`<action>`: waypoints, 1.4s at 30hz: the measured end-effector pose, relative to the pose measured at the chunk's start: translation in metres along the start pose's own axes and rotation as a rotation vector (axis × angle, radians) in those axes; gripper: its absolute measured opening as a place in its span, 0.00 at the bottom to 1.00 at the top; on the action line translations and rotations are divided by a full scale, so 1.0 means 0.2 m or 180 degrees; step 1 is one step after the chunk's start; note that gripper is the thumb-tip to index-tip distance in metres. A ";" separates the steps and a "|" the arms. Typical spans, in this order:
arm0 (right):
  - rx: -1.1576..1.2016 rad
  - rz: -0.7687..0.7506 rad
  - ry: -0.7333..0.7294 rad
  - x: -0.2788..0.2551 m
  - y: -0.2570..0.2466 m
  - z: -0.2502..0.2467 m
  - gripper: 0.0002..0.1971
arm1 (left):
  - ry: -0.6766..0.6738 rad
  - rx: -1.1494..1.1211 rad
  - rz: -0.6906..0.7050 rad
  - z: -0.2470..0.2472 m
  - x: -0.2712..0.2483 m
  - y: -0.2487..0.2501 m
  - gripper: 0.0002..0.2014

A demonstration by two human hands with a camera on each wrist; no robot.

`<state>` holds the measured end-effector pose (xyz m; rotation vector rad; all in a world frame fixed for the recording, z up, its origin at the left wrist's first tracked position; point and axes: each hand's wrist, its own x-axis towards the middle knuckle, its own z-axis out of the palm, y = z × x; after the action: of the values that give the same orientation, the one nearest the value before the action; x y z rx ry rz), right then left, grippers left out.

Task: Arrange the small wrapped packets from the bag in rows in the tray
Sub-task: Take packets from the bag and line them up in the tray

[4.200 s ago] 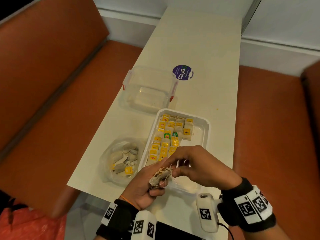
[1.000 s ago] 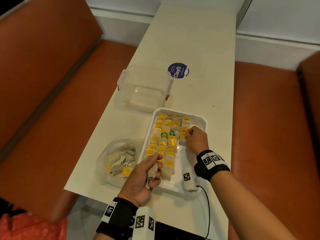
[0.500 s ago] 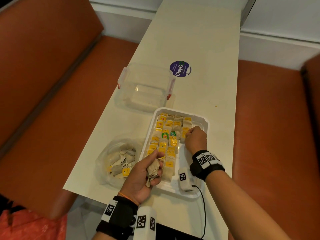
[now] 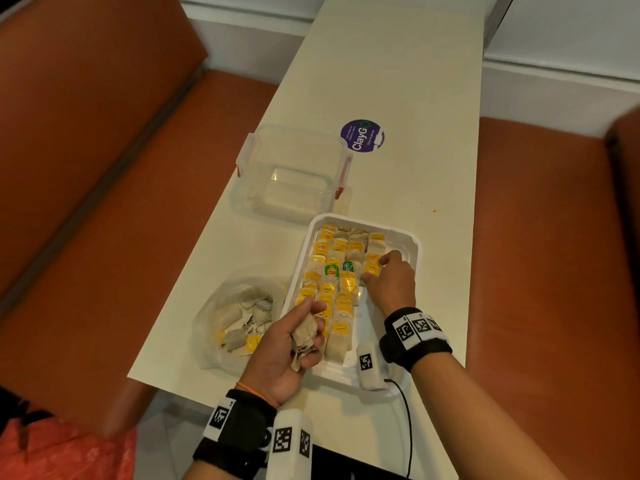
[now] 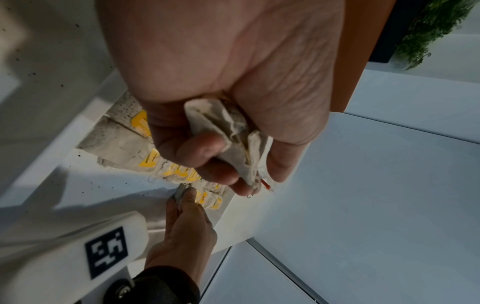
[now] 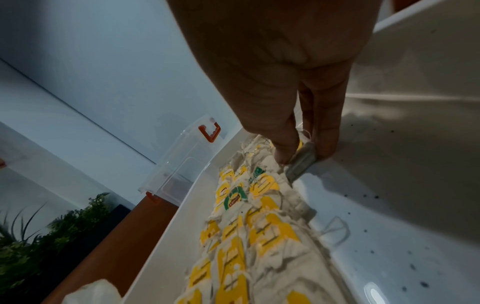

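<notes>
right hand pinches one packet on edge at the fourth row | left hand grips beige packets over near tray rim | tray's right side bare | bag left of tray

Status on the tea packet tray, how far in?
Done: three long rows of packets fill the left of the tray. In hand: right hand sets a packet into the short fourth row; left hand grips a bunch of packets. Left: the bag holds more; the tray's right side is bare.
</notes>
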<state>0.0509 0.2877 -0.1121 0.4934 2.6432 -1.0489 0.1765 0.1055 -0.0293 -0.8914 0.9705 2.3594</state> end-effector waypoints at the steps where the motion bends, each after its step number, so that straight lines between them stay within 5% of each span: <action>1: 0.0016 -0.0013 -0.0005 0.00 0.01 0.00 0.24 | 0.0005 -0.0012 -0.0001 0.00 0.00 0.00 0.15; 12: -0.0041 -0.0116 0.0079 -0.13 -0.10 -0.14 0.27 | -0.0036 -0.0014 0.0055 0.00 0.00 0.03 0.30; 14: 0.0124 -0.0427 -0.0183 -0.25 -0.18 -0.23 0.19 | 0.0006 0.0102 0.0089 0.00 0.00 0.03 0.33; 18: 0.0271 -0.1438 -0.1429 -0.55 -0.32 -0.37 0.14 | -0.0081 0.0363 0.0215 0.02 -0.02 0.02 0.36; 22: -0.0456 -0.1802 -0.1323 -0.67 -0.31 -0.32 0.19 | -0.0179 0.0745 0.0307 0.03 -0.05 -0.01 0.39; 32: -0.0291 -0.1590 -0.1110 -0.68 -0.24 -0.28 0.08 | 0.0009 0.1470 0.0487 0.08 -0.14 -0.05 0.35; 42: 0.1216 -0.0457 -0.1627 -0.63 -0.20 -0.41 0.05 | 0.0041 0.1518 0.0683 0.00 -0.11 -0.08 0.24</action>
<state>0.1401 0.2912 0.0143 0.0798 2.0595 -1.5017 0.2013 0.1119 -0.0213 -0.6394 1.6127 2.1361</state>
